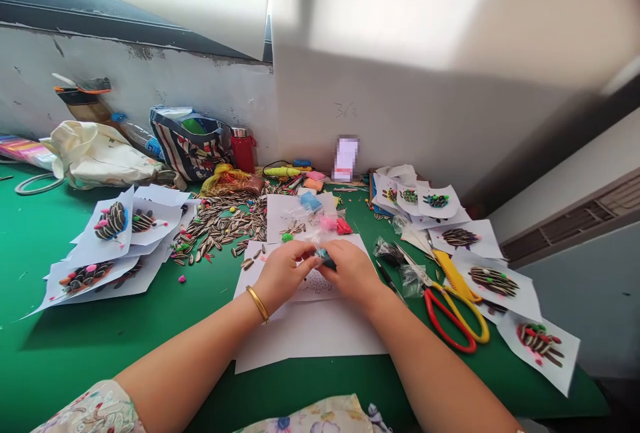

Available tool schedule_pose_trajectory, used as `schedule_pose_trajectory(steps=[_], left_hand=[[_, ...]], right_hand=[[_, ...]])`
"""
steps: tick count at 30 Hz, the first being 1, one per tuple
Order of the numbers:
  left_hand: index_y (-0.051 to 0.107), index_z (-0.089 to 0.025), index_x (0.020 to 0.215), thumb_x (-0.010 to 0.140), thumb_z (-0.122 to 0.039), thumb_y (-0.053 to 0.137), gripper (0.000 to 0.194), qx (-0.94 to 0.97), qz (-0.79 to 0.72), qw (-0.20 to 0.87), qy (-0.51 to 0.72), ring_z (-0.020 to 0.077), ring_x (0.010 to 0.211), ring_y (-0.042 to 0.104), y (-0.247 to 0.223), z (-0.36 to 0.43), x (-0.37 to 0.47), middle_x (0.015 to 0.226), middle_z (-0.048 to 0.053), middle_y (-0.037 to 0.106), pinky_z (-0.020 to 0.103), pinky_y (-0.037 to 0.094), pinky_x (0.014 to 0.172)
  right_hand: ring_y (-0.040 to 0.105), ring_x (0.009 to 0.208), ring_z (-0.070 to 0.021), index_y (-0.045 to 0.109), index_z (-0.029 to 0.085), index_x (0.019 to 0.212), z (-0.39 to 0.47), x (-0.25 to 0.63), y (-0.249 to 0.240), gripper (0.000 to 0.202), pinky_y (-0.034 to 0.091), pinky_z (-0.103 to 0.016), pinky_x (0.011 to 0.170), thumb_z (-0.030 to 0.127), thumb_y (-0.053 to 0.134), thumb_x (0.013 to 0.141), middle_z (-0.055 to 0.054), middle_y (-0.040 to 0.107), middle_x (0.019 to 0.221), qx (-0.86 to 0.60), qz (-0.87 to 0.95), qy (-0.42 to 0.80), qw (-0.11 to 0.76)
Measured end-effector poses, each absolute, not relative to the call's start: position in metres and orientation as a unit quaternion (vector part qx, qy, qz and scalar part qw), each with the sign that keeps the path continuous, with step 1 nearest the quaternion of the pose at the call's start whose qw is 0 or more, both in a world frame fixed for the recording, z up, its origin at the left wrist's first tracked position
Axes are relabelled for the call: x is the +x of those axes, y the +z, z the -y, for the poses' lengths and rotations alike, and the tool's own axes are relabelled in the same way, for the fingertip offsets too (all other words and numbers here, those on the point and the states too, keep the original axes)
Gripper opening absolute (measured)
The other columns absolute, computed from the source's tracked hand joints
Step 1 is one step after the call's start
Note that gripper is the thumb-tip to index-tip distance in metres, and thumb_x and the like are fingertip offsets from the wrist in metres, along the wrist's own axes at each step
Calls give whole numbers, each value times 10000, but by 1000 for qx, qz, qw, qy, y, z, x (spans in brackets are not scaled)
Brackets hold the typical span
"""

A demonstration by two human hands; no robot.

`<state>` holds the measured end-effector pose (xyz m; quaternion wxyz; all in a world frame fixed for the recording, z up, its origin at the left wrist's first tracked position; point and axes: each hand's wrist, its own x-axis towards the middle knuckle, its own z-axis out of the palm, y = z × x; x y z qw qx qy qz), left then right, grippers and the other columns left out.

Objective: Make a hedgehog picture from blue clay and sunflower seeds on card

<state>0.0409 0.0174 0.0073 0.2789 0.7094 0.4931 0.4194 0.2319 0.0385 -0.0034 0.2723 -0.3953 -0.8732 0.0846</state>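
Observation:
My left hand (289,272) and my right hand (351,271) meet over the white paper, fingertips closed on a small dark-teal lump (327,260). What looks like clear wrapping shows at the left fingertips; the fingers hide most of the lump. Under them lies a white sheet (310,330) with a dotted drawing (316,282) partly covered by my hands. Just beyond sit a green lump (287,238), a red packet (343,226), a pink lump (327,223) and a blue packet (311,202). A few striped sunflower seeds (249,263) lie left of my left hand.
Sunflower seeds (225,223) spread over the green table (200,320). Papers with seed pictures pile up at left (110,253) and right (493,280). Scissors (455,313) and a pen (389,280) lie right of my hand. Bags (100,160) and a red bottle (243,150) stand along the wall.

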Motion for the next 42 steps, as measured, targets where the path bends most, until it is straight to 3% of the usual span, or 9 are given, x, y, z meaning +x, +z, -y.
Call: schedule_pose_trajectory(steps=[6,9,16,19,22,28,34,38,42], left_hand=[[720,-246,973,823,-302,687,163,732,-501,242,394,209,782,605,8,-14,42,838,37,702,330,441,751],[720,-246,962,812,-313,705,164,734,-496,241,396,210,766,608,8,-16,41,821,35,699,331,445,736],[711,-259,1047,844,-269,667,208,770,-460,237,373,222,899,644,16,-23,30,945,47,724,355,491,859],[714,-264,1052,846,-270,675,210,787,-434,231,373,226,968,649,17,-25,27,1017,52,729,354,493,897],[719,-263,1063,854,-270,675,214,799,-417,216,375,226,995,654,14,-25,25,1039,58,731,352,488,922],[719,-273,1084,868,-286,671,221,806,-424,187,367,234,1005,655,10,-25,25,1054,67,728,362,482,929],[717,-243,993,861,-314,692,152,800,-464,160,346,221,873,660,12,-22,29,945,49,729,337,489,811],[706,-226,943,861,-280,689,99,797,-490,143,324,205,823,656,18,-15,35,874,27,721,323,479,770],[699,-206,954,855,-260,698,113,796,-506,131,306,199,814,657,20,-11,38,880,23,722,322,483,756]], right_hand=[[587,834,-266,655,145,980,-37,225,1,135,443,-370,727,163,570,876,-115,666,882,-413,893,14,178],[590,870,-266,658,151,997,-37,225,3,159,443,-371,758,134,555,877,-117,671,911,-414,891,40,182],[577,1132,-247,569,236,1312,-41,243,7,434,479,-371,924,444,590,931,-90,636,1248,-343,847,300,273],[583,1140,-245,582,229,1294,-43,246,8,410,501,-349,884,436,560,940,-81,635,1262,-334,815,380,283],[619,1022,-225,639,223,1164,-43,244,8,286,504,-325,827,355,583,917,-49,684,1136,-355,795,403,283],[624,878,-191,669,212,1014,-43,242,7,156,485,-309,787,257,561,910,-20,696,948,-367,807,367,280],[620,979,-248,618,229,1182,-39,237,2,448,463,-349,825,349,770,778,-66,685,1101,-396,863,217,228],[610,931,-242,636,185,1086,-35,229,3,228,413,-342,800,278,637,878,-76,696,990,-414,885,99,189],[595,905,-227,651,171,1013,-34,226,6,156,372,-327,770,193,562,887,-75,691,948,-421,892,52,152]])
